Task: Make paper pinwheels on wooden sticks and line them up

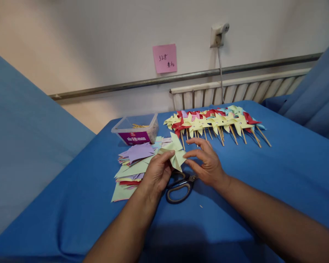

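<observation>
My left hand [157, 172] and my right hand [206, 163] both pinch a pale yellow-green paper pinwheel [175, 150] held just above the blue cloth. The left fingers grip its left side, the right fingertips touch its right edge. Black-handled scissors [180, 188] lie on the cloth right beneath both hands. A loose pile of cut paper squares [134, 164] in purple, green, yellow and red sits just left of my left hand.
A row of finished pinwheels on wooden sticks [216, 122] lies behind my hands. A clear plastic box [135, 128] with sticks stands at the back left. The blue-covered surface [276, 175] ends at a wall with a radiator [235, 91] and a pink note [165, 58].
</observation>
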